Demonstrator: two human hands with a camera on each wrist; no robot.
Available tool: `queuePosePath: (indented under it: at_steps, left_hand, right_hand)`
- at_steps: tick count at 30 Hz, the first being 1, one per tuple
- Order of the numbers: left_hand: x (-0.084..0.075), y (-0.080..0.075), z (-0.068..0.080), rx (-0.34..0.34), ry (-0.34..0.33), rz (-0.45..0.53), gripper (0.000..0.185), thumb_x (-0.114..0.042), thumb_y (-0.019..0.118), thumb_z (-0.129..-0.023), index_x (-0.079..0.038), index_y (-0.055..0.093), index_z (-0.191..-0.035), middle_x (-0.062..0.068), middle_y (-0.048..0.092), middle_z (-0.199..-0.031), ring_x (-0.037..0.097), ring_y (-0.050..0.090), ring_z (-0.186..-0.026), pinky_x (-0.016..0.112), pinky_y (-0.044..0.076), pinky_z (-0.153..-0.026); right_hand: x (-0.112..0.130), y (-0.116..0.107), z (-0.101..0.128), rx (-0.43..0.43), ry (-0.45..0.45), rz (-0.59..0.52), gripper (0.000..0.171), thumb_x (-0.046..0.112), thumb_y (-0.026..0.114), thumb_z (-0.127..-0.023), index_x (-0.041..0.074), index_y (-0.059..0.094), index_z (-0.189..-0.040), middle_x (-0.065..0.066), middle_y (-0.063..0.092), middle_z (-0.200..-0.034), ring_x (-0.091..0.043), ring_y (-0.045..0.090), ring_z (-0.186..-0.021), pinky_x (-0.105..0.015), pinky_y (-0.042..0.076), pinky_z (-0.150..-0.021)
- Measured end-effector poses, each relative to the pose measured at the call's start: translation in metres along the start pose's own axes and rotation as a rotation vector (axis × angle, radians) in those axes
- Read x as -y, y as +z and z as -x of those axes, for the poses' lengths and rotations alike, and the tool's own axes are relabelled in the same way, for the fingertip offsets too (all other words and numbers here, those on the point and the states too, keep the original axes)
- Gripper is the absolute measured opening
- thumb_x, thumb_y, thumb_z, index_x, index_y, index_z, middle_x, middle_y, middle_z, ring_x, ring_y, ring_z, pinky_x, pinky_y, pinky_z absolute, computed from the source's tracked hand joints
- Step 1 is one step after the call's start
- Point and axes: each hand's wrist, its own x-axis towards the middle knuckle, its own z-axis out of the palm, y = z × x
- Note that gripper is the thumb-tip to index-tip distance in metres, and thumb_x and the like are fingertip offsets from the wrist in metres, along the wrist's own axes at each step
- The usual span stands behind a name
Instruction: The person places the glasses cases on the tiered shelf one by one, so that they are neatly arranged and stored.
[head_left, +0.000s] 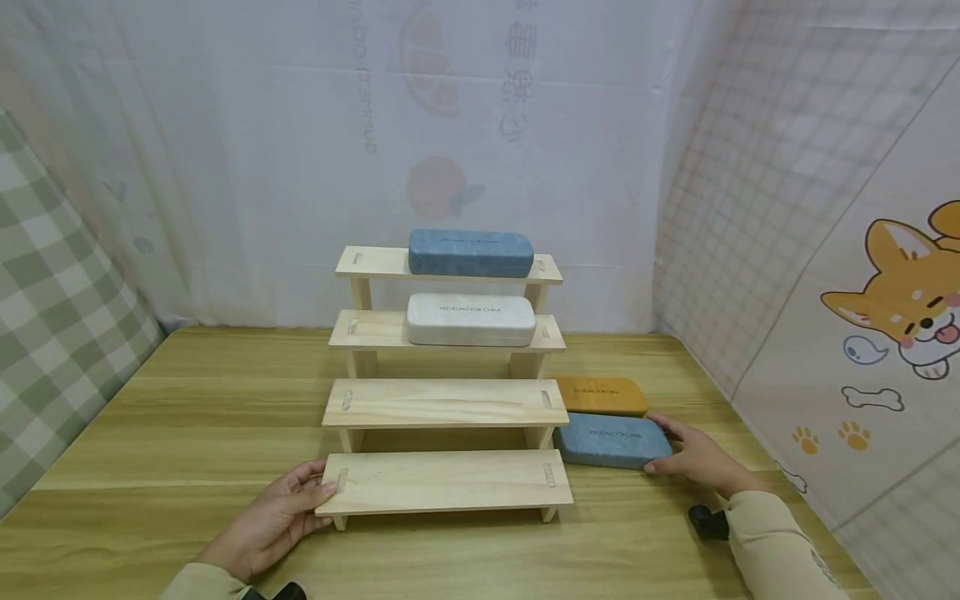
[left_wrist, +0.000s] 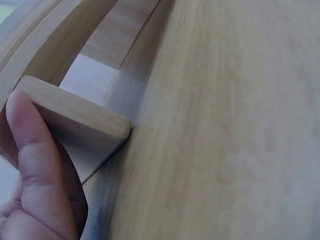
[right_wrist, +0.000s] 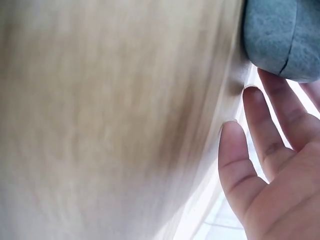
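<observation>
A four-step wooden shelf (head_left: 446, 404) stands on the table. A dark blue case (head_left: 471, 252) lies on its top step and a white case (head_left: 471, 319) on the second; the two lower steps are bare. My left hand (head_left: 281, 512) holds the left end of the bottom step (head_left: 446, 481), and in the left wrist view a finger (left_wrist: 35, 165) lies against that board end (left_wrist: 80, 117). My right hand (head_left: 697, 458) touches the right end of a blue case (head_left: 611, 440) lying on the table right of the shelf. In the right wrist view its fingers (right_wrist: 265, 155) are nearly straight beside the blue case (right_wrist: 280, 35).
An orange case (head_left: 602, 396) lies just behind the blue one, against the shelf's right side. The wooden table (head_left: 187, 417) is walled by printed cloth: white at the back, green check on the left, a cartoon dog panel (head_left: 900, 300) on the right.
</observation>
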Motion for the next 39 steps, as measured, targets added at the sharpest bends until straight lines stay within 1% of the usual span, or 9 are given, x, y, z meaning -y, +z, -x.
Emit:
queuePosePath:
  at_steps: [4, 7, 13, 17, 19, 24, 31, 35, 39]
  left_hand:
    - [0.000, 0.000, 0.000, -0.008, -0.007, -0.003, 0.076, -0.013, 0.053, -0.100, 0.013, -0.001, -0.147, -0.001, 0.054, -0.112, 0.012, 0.059, -0.095, 0.029, 0.051, -0.080]
    - [0.000, 0.000, 0.001, -0.006, -0.006, -0.012, 0.077, -0.014, 0.053, -0.100, 0.013, -0.003, -0.147, -0.001, 0.054, -0.114, 0.012, 0.058, -0.095, 0.029, 0.051, -0.080]
    - [0.000, 0.000, 0.000, -0.010, -0.008, -0.010, 0.078, -0.014, 0.053, -0.100, 0.013, -0.003, -0.146, -0.002, 0.054, -0.114, 0.012, 0.058, -0.095, 0.029, 0.051, -0.081]
    - [0.001, 0.001, 0.000, -0.018, -0.011, -0.011, 0.079, -0.013, 0.053, -0.100, 0.013, -0.005, -0.147, 0.000, 0.052, -0.116, 0.012, 0.058, -0.096, 0.029, 0.051, -0.081]
    - [0.001, 0.001, 0.000, -0.023, -0.013, -0.014, 0.080, -0.013, 0.053, -0.100, 0.013, -0.006, -0.147, 0.001, 0.051, -0.119, 0.012, 0.058, -0.096, 0.029, 0.051, -0.081]
    - [0.001, 0.001, 0.000, -0.024, -0.015, -0.021, 0.080, -0.014, 0.053, -0.100, 0.013, -0.007, -0.147, 0.003, 0.049, -0.122, 0.012, 0.058, -0.097, 0.029, 0.051, -0.081]
    - [0.001, 0.001, 0.000, -0.007, -0.004, -0.012, 0.078, -0.013, 0.052, -0.100, 0.013, -0.005, -0.147, -0.001, 0.053, -0.116, 0.012, 0.058, -0.096, 0.029, 0.051, -0.081]
    - [0.001, 0.000, 0.000, 0.005, 0.006, -0.012, 0.076, -0.013, 0.052, -0.101, 0.014, -0.003, -0.147, -0.002, 0.055, -0.113, 0.012, 0.059, -0.095, 0.029, 0.051, -0.080]
    - [0.001, -0.001, 0.000, 0.011, 0.010, -0.016, 0.076, -0.014, 0.052, -0.100, 0.014, -0.002, -0.147, -0.002, 0.055, -0.113, 0.012, 0.059, -0.095, 0.029, 0.051, -0.081]
  right_hand:
    - [0.000, 0.000, 0.000, -0.009, 0.010, 0.008, 0.093, 0.022, 0.083, -0.075, -0.010, 0.030, -0.145, -0.038, 0.032, -0.142, -0.058, 0.033, -0.126, -0.061, 0.040, -0.095]
    - [0.001, 0.000, 0.000, -0.018, 0.012, 0.010, 0.093, 0.021, 0.084, -0.074, -0.011, 0.031, -0.144, -0.038, 0.037, -0.140, -0.056, 0.037, -0.125, -0.058, 0.041, -0.095]
    - [0.001, 0.000, 0.000, -0.035, 0.038, 0.002, 0.091, 0.020, 0.084, -0.073, -0.010, 0.033, -0.143, -0.033, 0.048, -0.131, -0.048, 0.048, -0.118, -0.045, 0.048, -0.087]
    - [0.000, 0.001, 0.002, -0.046, 0.050, -0.012, 0.089, 0.019, 0.084, -0.073, -0.009, 0.035, -0.142, -0.031, 0.050, -0.128, -0.045, 0.050, -0.116, -0.039, 0.048, -0.083]
    - [0.000, 0.001, 0.003, -0.056, 0.051, -0.009, 0.088, 0.019, 0.084, -0.073, -0.008, 0.037, -0.142, -0.029, 0.051, -0.127, -0.045, 0.050, -0.116, -0.039, 0.048, -0.083]
    - [0.002, 0.000, 0.007, -0.076, 0.059, 0.018, 0.089, 0.025, 0.084, -0.074, -0.006, 0.037, -0.143, -0.031, 0.049, -0.130, -0.047, 0.048, -0.118, -0.046, 0.048, -0.087]
    - [0.002, -0.004, 0.014, -0.088, 0.095, 0.047, 0.094, 0.033, 0.082, -0.076, -0.003, 0.033, -0.147, -0.035, 0.042, -0.138, -0.050, 0.043, -0.123, -0.056, 0.044, -0.091]
    - [0.003, -0.008, 0.017, -0.100, 0.109, 0.035, 0.096, 0.033, 0.082, -0.077, -0.003, 0.030, -0.148, -0.036, 0.039, -0.139, -0.050, 0.041, -0.125, -0.057, 0.043, -0.092]
    - [0.005, -0.012, 0.022, -0.117, 0.085, 0.000, 0.093, 0.027, 0.081, -0.078, -0.006, 0.029, -0.148, -0.037, 0.040, -0.138, -0.049, 0.042, -0.123, -0.051, 0.045, -0.090]
